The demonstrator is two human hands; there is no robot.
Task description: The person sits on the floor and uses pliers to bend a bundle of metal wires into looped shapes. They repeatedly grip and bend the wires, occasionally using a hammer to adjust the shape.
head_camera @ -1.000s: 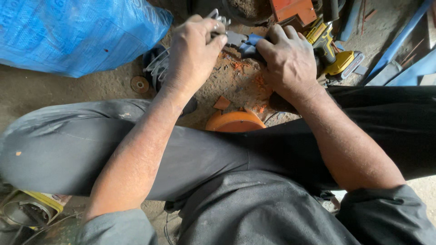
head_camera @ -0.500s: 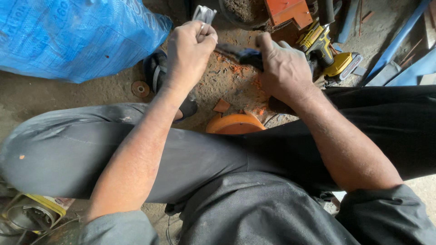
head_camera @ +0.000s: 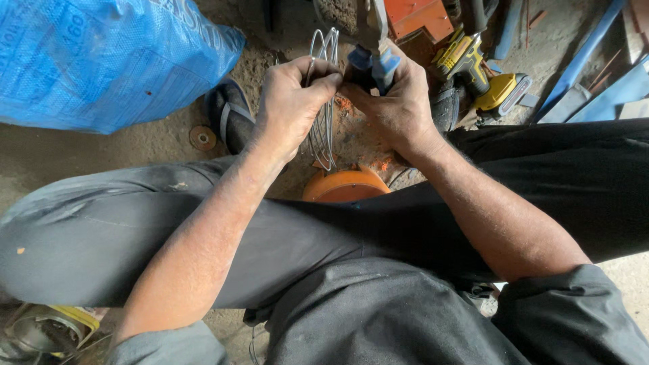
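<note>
**Pinched wire, clamped pliers: where the slip could come**

Gripping a small coil of thin grey wire [head_camera: 323,101], the left hand [head_camera: 294,101] has thumb and forefinger pinched tight on the upper part of its loops, while the rest of the coil hangs down past the palm toward the floor. Touching it on the right, the right hand [head_camera: 399,108] is closed around the blue handles of a pair of pliers [head_camera: 373,64], whose metal head points up and away near the top edge of the view. Whether the pliers' nose is biting the wire cannot be told; fingers hide the meeting point.

Both hands work in the air above the dusty floor [head_camera: 162,145], between the person's knees, with nothing carrying the wire but the fingers.

Risks, as I judge them:

1. The loops are springy and held at only 1 point, so a loosened pinch could let the coil spring open or drop into the dirt.
2. A cut or free wire end could flick toward the bare fingers, which sit right against the tool.
3. Squeezed handles could nip the left fingertips pressed beside them.

Just below the hands lies an orange round object [head_camera: 346,188]. A yellow and black power drill [head_camera: 483,78] lies near the top right, a dark sandal [head_camera: 230,115] and a small disc [head_camera: 202,137] to the left, and a blue woven sack [head_camera: 101,57] in the top left corner.
</note>
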